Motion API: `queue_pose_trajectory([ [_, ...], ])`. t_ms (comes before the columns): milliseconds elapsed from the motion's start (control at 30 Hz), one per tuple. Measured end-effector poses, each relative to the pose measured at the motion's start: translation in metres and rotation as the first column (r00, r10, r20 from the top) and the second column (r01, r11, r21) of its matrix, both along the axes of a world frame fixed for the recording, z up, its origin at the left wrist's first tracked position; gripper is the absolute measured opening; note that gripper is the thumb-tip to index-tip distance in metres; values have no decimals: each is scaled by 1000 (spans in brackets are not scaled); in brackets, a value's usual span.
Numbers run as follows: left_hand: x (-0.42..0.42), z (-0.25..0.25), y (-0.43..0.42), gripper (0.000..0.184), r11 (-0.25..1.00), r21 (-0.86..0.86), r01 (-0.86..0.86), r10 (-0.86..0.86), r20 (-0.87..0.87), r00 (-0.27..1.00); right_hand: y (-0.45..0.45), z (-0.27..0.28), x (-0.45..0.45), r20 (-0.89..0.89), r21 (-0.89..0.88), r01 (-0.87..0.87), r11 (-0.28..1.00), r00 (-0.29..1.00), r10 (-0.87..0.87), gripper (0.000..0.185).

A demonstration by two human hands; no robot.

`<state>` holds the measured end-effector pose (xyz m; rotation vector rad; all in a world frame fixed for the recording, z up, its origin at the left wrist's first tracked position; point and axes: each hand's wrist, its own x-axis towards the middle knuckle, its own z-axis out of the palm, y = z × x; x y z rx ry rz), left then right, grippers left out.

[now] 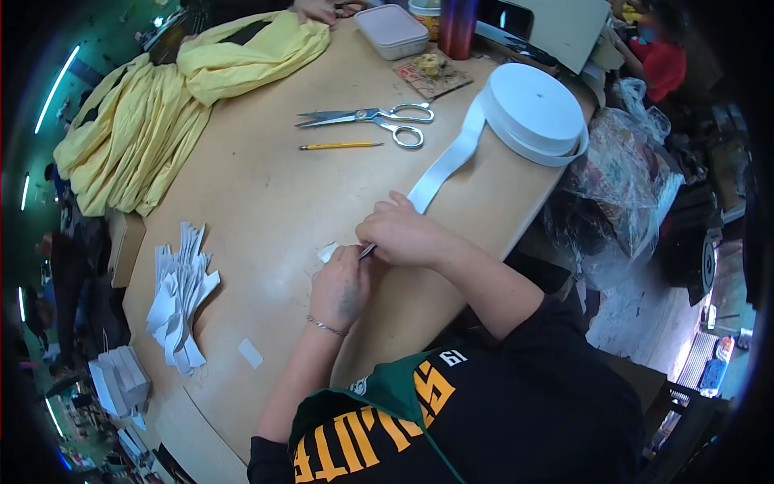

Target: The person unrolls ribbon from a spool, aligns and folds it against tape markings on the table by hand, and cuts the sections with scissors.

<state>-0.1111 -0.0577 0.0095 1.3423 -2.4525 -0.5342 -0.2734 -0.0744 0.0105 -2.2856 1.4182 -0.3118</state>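
My left hand (339,284) is closed near the table's front edge, with a white end of fabric band (326,252) sticking out past its fingers. Right against it, my right hand (401,234) is also closed, its fingers bent down. Between the hands shows the tip of a small dark metal tool (368,251), mostly hidden. A white band (446,168) runs from a large roll (534,105) down to my right hand. Beyond my hands lie large silver scissors (367,118) and a yellow pencil (341,146).
On the left lie a pile of cut white strips (181,298) and one small white piece (251,352). Yellow fabric (137,129) covers the far left edge. A pink box (392,32) and a tumbler (458,28) stand at the back. Plastic-wrapped bundles (625,177) sit right of the table.
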Motion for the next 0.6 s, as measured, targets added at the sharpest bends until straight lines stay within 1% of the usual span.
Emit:
queue_pose_trajectory([
  [33, 3, -4, -2, 11, 1000, 2, 29, -28, -66, 997, 3, 2, -2, -16, 11, 1, 1000, 1000, -1, 15],
  [67, 4, -6, -3, 11, 998, 5, 59, -58, -134, 989, 11, 7, -7, 42, -14, 18, 1000, 999, -17, 21],
  [133, 8, -4, -1, 11, 997, 46, 57, -49, -163, 985, 23, 20, -18, 158, -71, 50, 996, 987, -38, 36],
  [167, 10, 0, 1, 11, 997, 63, 52, -40, -173, 984, 24, 15, -33, 308, -180, 169, 969, 945, -108, 48],
  [200, 11, 8, 5, 14, 982, 190, -25, 61, -182, 981, 26, 9, -55, 458, -269, 293, 917, 877, -146, 59],
  [233, 13, 9, 6, 15, 968, 245, -54, 108, -213, 971, 29, 5, -79, 386, -388, 527, 756, 838, -386, 66],
  [267, 18, 9, 8, 16, 949, 304, -83, 160, -240, 958, 32, 3, -103, 342, -508, 683, 524, 719, -605, 72],
  [300, 22, 9, 10, 17, 924, 368, -109, 214, -260, 941, 32, 2, -122, 244, -548, 712, 439, 637, -731, 72],
  [333, 28, 9, 12, 19, 920, 376, -112, 222, -263, 939, 30, 1, -136, 147, -592, 725, 352, 527, -837, 72],
  [433, 43, 16, 19, 20, 890, 446, -99, 273, -345, 898, 15, -11, -158, -129, -612, 674, 415, 432, -893, 71],
  [467, 48, 18, 21, 21, 888, 453, -82, 252, -329, 910, 12, -20, -170, -169, -610, 654, 448, 445, -879, 70],
  [533, 54, 26, 32, 21, 873, 480, -90, 273, -328, 904, 14, -39, -198, -237, -604, 610, 513, 477, -846, 67],
  [600, 68, 37, 43, 20, 860, 501, -97, 281, -307, 909, 23, -39, -216, -280, -621, 542, 567, 522, -806, 65],
])
